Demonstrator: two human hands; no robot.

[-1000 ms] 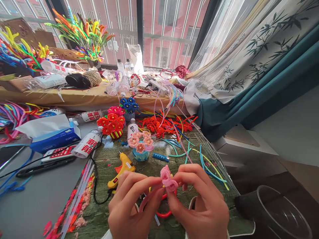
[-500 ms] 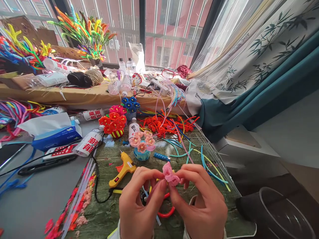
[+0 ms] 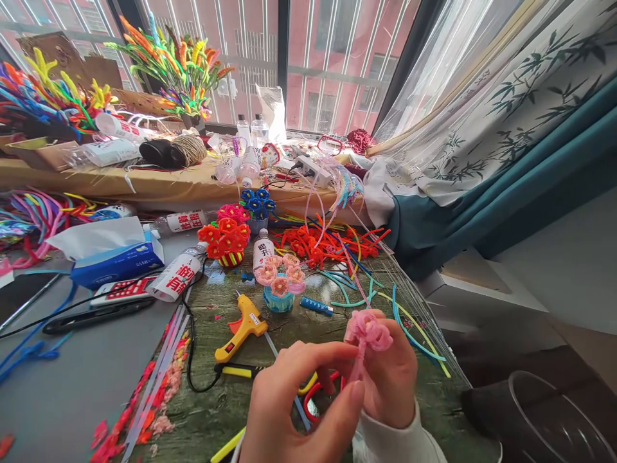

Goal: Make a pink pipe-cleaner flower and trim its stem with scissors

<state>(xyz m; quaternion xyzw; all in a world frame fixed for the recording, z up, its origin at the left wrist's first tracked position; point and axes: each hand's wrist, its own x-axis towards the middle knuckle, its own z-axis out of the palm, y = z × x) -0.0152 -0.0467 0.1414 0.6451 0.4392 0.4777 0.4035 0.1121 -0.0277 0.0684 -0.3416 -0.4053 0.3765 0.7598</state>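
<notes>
A fuzzy pink pipe-cleaner flower [image 3: 372,332] stands upright between my hands, its looped petals on top and a twisted stem below. My left hand [image 3: 303,399] pinches that stem between thumb and forefinger. Behind the petals, my right hand [image 3: 396,376] is closed on the flower, with some of its fingers hidden. Below the hands, red-handled scissors [image 3: 313,402] show in part. Left of them lies a yellow hot glue gun [image 3: 243,326]. Just beyond is a light blue pot [image 3: 278,301] holding several pale pink flowers [image 3: 280,275].
Behind stand red flowers [image 3: 225,239] and blue flowers [image 3: 259,203] in pots. Loose red pipe cleaners [image 3: 313,244] are heaped at the table's back. A blue tissue pack [image 3: 118,262] and a bottle [image 3: 177,275] lie left. A dark bin [image 3: 535,411] stands right.
The pink piece has moved right and turned upright, so its petals and stem now show. My right hand has shifted behind it, while my left thumb and forefinger have come to its stem.
</notes>
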